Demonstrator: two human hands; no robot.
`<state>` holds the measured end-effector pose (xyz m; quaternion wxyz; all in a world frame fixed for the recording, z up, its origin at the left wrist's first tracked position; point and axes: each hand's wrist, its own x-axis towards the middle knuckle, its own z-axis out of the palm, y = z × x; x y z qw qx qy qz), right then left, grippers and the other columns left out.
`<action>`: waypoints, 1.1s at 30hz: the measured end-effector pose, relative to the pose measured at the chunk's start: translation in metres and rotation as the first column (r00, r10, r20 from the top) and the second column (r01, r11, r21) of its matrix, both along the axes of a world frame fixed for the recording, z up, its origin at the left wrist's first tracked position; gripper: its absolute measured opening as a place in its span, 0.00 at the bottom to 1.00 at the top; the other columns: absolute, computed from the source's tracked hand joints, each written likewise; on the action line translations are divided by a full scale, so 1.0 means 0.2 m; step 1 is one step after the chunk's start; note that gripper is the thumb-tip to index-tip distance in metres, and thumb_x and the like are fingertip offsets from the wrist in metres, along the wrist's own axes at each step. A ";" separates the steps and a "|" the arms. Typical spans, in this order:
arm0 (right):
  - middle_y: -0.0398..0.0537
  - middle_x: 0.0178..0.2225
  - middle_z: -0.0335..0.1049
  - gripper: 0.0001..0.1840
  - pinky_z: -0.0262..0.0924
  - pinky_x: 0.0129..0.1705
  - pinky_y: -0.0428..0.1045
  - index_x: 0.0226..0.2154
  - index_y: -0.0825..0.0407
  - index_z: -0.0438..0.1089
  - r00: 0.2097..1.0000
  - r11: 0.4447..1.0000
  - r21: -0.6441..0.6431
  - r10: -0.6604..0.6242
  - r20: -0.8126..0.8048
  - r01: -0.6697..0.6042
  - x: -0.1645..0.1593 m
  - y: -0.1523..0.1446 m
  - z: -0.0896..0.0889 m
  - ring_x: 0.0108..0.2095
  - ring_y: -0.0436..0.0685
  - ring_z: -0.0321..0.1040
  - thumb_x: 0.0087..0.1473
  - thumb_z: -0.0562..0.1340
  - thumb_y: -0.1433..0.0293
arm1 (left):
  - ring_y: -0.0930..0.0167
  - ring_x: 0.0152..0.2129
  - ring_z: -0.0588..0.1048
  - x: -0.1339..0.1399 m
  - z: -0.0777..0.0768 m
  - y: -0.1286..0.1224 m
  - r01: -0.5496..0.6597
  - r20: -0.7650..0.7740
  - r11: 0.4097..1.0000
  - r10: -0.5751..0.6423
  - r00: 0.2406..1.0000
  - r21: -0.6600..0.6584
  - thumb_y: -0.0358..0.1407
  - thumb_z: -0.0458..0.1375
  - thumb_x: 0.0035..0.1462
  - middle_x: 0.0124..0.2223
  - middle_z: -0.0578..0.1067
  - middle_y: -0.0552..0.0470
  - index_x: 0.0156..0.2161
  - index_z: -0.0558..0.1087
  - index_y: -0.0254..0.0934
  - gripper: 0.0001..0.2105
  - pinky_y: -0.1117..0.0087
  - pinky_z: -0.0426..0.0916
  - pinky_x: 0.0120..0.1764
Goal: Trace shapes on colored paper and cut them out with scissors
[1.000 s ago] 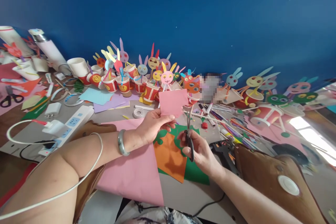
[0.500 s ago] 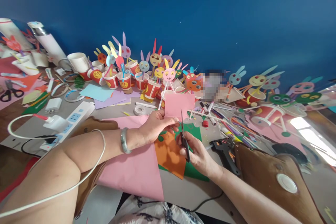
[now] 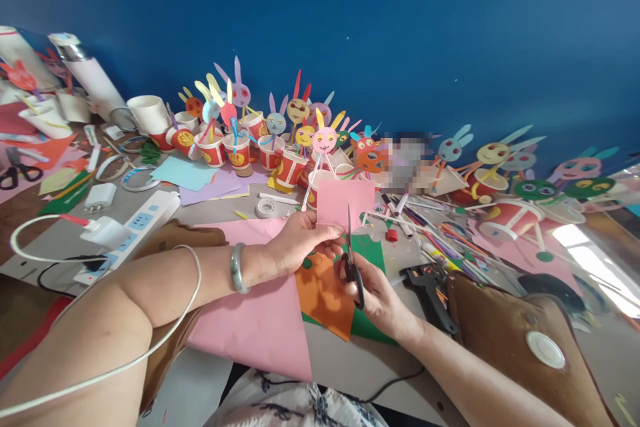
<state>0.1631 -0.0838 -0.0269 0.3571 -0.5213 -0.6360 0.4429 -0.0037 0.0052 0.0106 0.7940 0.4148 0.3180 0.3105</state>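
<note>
A small sheet of pink paper (image 3: 340, 200) is pinched by its lower edge in my left hand (image 3: 310, 240), held up above the table. My right hand (image 3: 375, 293) grips a pair of scissors (image 3: 351, 270) with dark handles, blades pointing up. The blades overlap the lower right part of the pink paper; whether they are closed fully I cannot tell. Below my hands lie an orange sheet (image 3: 327, 300) and a green sheet (image 3: 373, 327), beside a large pink sheet (image 3: 250, 333).
Paper cups (image 3: 237, 153) with paper rabbit heads line the blue wall (image 3: 320, 13). On the left are a power strip (image 3: 145, 220) and charger; a white cable crosses my left arm. A black glue gun (image 3: 430, 297) and a brown cushion-like pouch (image 3: 505, 340) lie to the right.
The pink paper and both hands have shifted very slightly right in view. The scissors blades stand a little more upright and look closer together.
</note>
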 end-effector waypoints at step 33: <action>0.40 0.25 0.54 0.33 0.49 0.26 0.47 0.26 0.50 0.55 0.998 0.999 0.037 -0.029 0.055 0.027 0.00 -0.01 -0.02 0.26 0.50 0.48 0.52 0.52 0.36 | 0.77 0.20 0.74 -0.01 0.00 0.00 0.031 0.034 1.000 -0.031 0.999 -0.003 0.39 0.70 0.44 0.26 0.75 0.52 0.30 0.73 0.30 0.14 0.75 0.69 0.27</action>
